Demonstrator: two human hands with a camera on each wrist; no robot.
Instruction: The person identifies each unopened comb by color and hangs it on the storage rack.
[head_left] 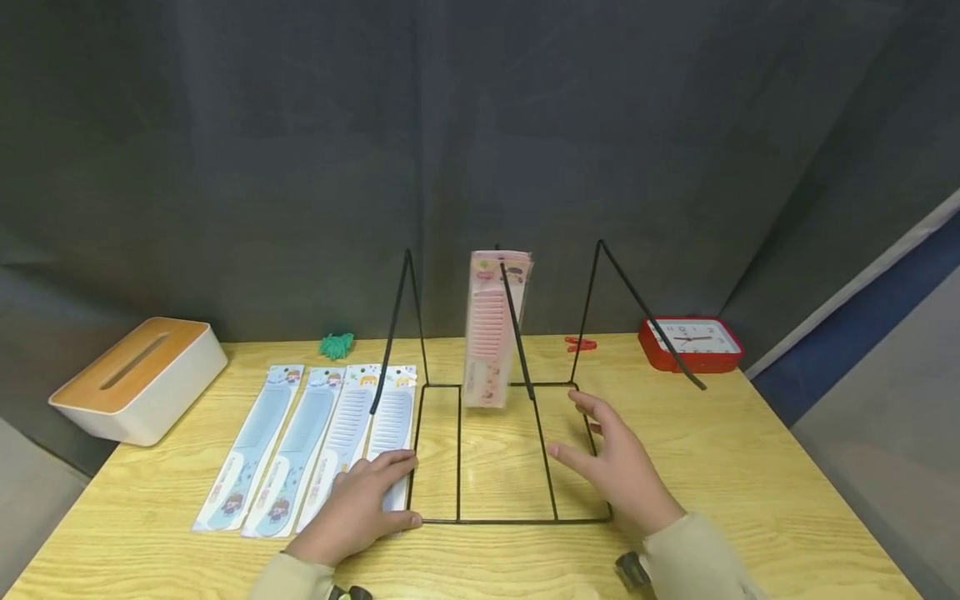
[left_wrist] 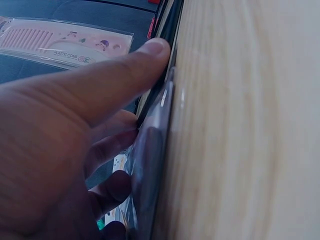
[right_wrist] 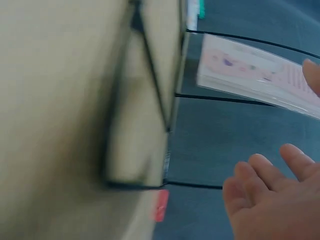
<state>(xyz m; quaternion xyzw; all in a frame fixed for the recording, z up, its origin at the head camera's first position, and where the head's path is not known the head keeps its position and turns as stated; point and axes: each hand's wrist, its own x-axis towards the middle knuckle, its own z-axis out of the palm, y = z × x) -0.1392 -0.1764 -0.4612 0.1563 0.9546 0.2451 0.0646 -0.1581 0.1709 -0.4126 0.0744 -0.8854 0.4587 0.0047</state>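
A black wire display rack stands on the table, with pink packaged combs hanging on its middle hook. My left hand is at the rack's front left corner, thumb touching the frame and fingers reaching along its left bar, over the lower part of the rightmost blue comb packages. Several such packages lie side by side left of the rack. My right hand hovers by the rack's right side, fingers spread and holding nothing. In the right wrist view its fingers are apart from the pink combs.
A white tissue box with a wooden lid sits at the far left. Green string, a red clip and a red clock lie along the back. The rack's hooks jut toward me.
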